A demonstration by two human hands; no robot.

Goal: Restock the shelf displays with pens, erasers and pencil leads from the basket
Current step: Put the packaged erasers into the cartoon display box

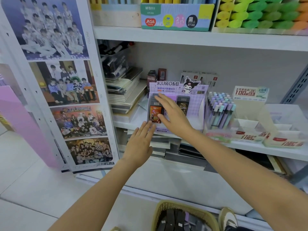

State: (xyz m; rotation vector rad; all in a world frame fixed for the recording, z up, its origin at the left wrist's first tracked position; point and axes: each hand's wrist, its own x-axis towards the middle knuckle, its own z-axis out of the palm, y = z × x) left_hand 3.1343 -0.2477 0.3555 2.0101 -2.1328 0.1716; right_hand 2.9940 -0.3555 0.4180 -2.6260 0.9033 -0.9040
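The right hand [173,114] lies flat on the lead packs [155,115] in the purple box [197,104] on the shelf [260,148]. The left hand [141,140], open too, touches the box's front. The basket [159,212] sits below.

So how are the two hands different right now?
The right hand reaches into the Kuromi box, fingers flat on the lead packs. The left hand sits lower, fingertips at the box's front edge. Both are open, fingers straight, holding nothing.
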